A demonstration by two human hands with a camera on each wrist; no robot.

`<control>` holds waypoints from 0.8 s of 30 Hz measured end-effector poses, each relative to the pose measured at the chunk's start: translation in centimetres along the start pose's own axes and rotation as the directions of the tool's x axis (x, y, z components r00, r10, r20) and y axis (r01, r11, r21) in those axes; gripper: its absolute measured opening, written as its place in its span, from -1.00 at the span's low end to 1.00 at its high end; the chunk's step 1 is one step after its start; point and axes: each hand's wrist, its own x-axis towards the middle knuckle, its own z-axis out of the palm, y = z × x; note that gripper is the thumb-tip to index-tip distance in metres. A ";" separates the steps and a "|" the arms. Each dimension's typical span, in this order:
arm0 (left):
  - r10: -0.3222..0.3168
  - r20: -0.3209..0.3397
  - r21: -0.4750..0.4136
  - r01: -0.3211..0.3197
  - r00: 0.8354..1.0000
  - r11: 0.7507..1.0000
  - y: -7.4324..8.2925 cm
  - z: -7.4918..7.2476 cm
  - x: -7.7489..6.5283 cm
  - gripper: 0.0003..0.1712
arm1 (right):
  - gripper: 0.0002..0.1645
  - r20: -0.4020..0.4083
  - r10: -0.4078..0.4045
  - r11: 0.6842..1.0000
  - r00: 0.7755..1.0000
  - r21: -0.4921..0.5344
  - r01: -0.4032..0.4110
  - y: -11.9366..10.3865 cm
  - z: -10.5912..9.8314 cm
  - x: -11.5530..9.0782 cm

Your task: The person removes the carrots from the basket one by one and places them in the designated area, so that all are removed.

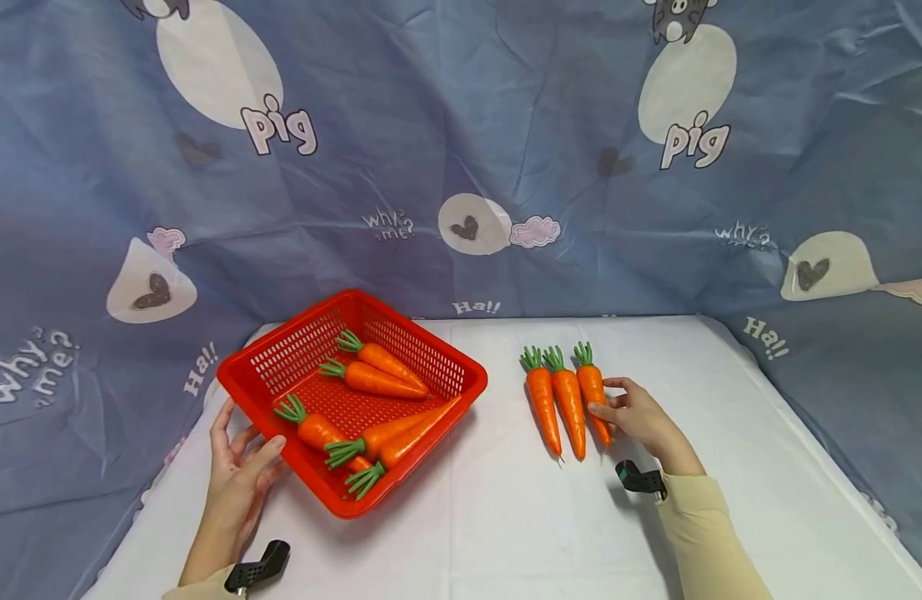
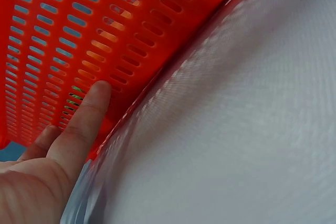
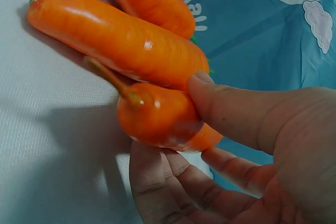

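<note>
In the head view, a red plastic basket (image 1: 292, 354) with several carrots, such as one (image 1: 374, 381), inside stands left of centre. My left hand (image 1: 236, 475) is at its near left side, thumb by the rim. The left wrist view shows fairly straight fingers (image 2: 79, 124) touching the slotted outer wall (image 2: 121, 40). To the right, three carrots with green tops lie side by side on the white table. With thumb and fingers my right hand (image 1: 641, 421) pinches the rightmost carrot (image 1: 592, 387). Its thin root tip faces the right wrist camera, the middle carrot (image 3: 121, 40) beside it.
A white cloth (image 1: 506, 533) covers the table. Behind and at both sides hangs a blue printed curtain (image 1: 386, 167). Dark wrist cameras (image 1: 258, 568) are strapped to both wrists. The left (image 1: 539, 400) and middle carrots of the row lie close to the held one.
</note>
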 end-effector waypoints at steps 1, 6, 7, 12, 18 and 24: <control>0.000 0.000 0.004 0.000 1.000 1.000 -0.1 0.0 0.0 0.11 | -0.14 -0.008 0.004 1.000 1.000 -0.018 -0.004 0.0 0.1 0.0; -0.006 -0.004 0.017 0.006 1.000 1.000 -0.1 0.0 0.0 0.11 | -0.12 -0.049 0.014 0.992 0.999 -0.122 -0.020 -0.1 0.4 0.2; -0.009 -0.004 0.018 0.009 1.000 1.000 -0.1 0.0 0.0 0.11 | -0.12 -0.052 0.017 0.990 0.998 -0.142 -0.024 -0.1 0.5 0.2; -0.008 -0.003 0.013 0.008 1.000 1.000 0.0 0.1 0.0 0.10 | -0.11 -0.038 0.028 0.985 0.999 -0.167 -0.034 -0.2 0.2 0.2; 0.014 0.010 0.012 -0.014 1.000 1.000 -0.1 0.1 0.0 0.09 | -0.11 -0.024 0.026 0.987 0.999 -0.161 -0.029 0.0 -0.1 0.0; -0.003 0.004 0.012 0.002 1.000 1.000 -0.1 0.0 0.0 0.10 | -0.12 -0.023 0.008 0.988 1.000 -0.156 -0.012 0.0 -0.4 -0.1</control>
